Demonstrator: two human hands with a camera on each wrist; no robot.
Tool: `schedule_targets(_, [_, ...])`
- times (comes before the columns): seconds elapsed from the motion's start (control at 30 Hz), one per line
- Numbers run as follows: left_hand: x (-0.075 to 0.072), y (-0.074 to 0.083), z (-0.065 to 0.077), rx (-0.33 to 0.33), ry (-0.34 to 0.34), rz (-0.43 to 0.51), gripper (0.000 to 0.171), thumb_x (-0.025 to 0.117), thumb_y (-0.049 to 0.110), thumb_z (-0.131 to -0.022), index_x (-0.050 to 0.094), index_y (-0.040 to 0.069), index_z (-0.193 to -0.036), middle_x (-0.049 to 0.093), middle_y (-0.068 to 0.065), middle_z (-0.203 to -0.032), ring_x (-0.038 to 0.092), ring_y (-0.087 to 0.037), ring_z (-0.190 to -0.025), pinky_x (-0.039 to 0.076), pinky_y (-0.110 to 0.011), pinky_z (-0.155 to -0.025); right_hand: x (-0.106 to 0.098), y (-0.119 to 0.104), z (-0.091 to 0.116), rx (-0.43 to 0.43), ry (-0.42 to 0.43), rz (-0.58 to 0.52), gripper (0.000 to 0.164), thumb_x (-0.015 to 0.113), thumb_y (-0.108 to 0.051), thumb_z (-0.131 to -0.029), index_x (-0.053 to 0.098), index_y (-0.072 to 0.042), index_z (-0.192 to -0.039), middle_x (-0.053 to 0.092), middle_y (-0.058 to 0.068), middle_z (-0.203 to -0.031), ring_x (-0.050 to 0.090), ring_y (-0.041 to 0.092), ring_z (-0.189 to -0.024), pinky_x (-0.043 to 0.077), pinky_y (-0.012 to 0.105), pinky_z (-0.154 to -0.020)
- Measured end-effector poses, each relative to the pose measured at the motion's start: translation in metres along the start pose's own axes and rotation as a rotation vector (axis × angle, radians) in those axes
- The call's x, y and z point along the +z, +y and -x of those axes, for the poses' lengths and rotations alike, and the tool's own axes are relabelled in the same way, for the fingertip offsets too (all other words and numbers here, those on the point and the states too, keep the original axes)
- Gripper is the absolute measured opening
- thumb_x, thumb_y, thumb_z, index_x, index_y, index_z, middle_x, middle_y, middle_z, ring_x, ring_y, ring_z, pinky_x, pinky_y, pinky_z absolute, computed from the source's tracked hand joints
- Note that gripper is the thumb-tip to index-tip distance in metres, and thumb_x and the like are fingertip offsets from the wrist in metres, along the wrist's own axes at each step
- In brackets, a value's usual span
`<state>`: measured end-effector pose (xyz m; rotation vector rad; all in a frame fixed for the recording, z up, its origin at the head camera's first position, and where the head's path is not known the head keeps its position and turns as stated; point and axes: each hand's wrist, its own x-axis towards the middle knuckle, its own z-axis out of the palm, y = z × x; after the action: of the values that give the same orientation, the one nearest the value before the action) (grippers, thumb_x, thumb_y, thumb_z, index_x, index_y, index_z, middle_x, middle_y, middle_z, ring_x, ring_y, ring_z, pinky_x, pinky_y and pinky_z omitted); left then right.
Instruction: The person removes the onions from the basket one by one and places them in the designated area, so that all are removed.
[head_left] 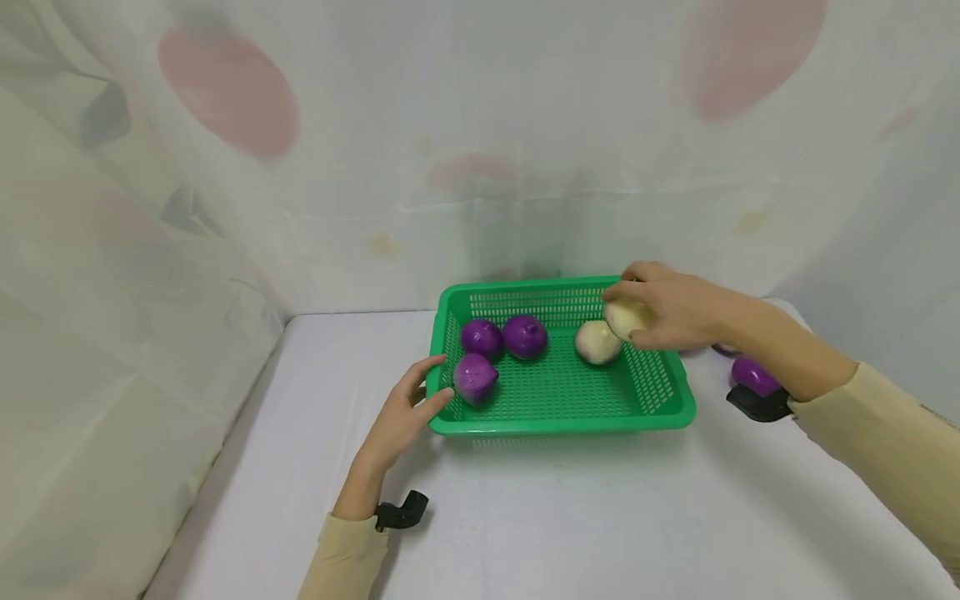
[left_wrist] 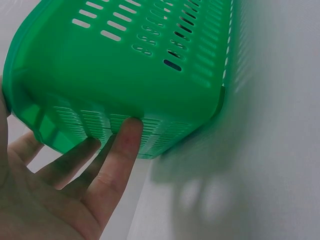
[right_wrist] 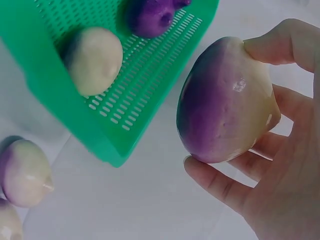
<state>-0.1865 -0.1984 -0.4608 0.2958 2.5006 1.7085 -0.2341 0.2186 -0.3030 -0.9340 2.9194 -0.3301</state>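
Observation:
In the head view, my left hand (head_left: 397, 421) holds the left rim of a green slotted basket (head_left: 562, 427). Its thumb and index finger lie over the rim, and in the left wrist view the other fingers (left_wrist: 107, 175) rest along the outer wall. My right hand (head_left: 675, 308) grips a white-and-purple turnip (right_wrist: 225, 105) between thumb and fingers, above the basket's right end. Beneath it, a second pale turnip (head_left: 597, 343) lies in the basket. Several round purple vegetables, onion-like (head_left: 476, 379), sit together at the basket's left side.
Beyond the basket's right end, more vegetables lie on the white table (head_left: 570, 517), among them a purple one (head_left: 753, 375) partly hidden by my right wrist. Two turnips (right_wrist: 27, 172) show there in the right wrist view. A patterned curtain (head_left: 525, 150) hangs behind.

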Motion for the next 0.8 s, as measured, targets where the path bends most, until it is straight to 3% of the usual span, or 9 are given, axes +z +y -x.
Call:
schedule_targets(0.43, [0.0, 0.001, 0.001, 0.009, 0.003, -0.003, 0.066, 0.068, 0.048, -0.096, 0.043, 0.027, -0.154, 0.033, 0.0, -0.162, 0.037, -0.046, -0.143, 0.035, -0.068, -0.107, 0.004, 0.017, 0.028, 0.046, 0.027, -0.013, 0.055, 0.075, -0.025, -0.081, 0.063, -0.018, -0.135, 0.054, 0.011, -0.131, 0.053, 0.026, -0.106, 0.049, 0.038, -0.071])
schedule_targets(0.6, [0.0, 0.001, 0.001, 0.015, -0.002, -0.009, 0.067, 0.068, 0.049, -0.096, 0.042, 0.027, -0.154, 0.031, -0.002, -0.163, 0.035, -0.047, -0.143, 0.034, -0.069, -0.107, 0.007, 0.026, 0.039, 0.072, 0.044, -0.016, 0.055, 0.075, -0.025, -0.083, 0.064, -0.015, -0.135, 0.055, 0.012, -0.129, 0.053, 0.029, -0.109, 0.051, 0.043, -0.074])
schedule_targets(0.8, [-0.001, 0.0, 0.001, 0.007, 0.005, -0.004, 0.064, 0.068, 0.05, -0.095, 0.044, 0.033, -0.152, 0.032, 0.001, -0.162, 0.035, -0.046, -0.144, 0.033, -0.068, -0.108, 0.011, 0.033, 0.048, 0.087, 0.046, 0.002, 0.053, 0.074, -0.025, -0.085, 0.063, -0.012, -0.135, 0.056, 0.013, -0.128, 0.053, 0.03, -0.11, 0.05, 0.046, -0.077])
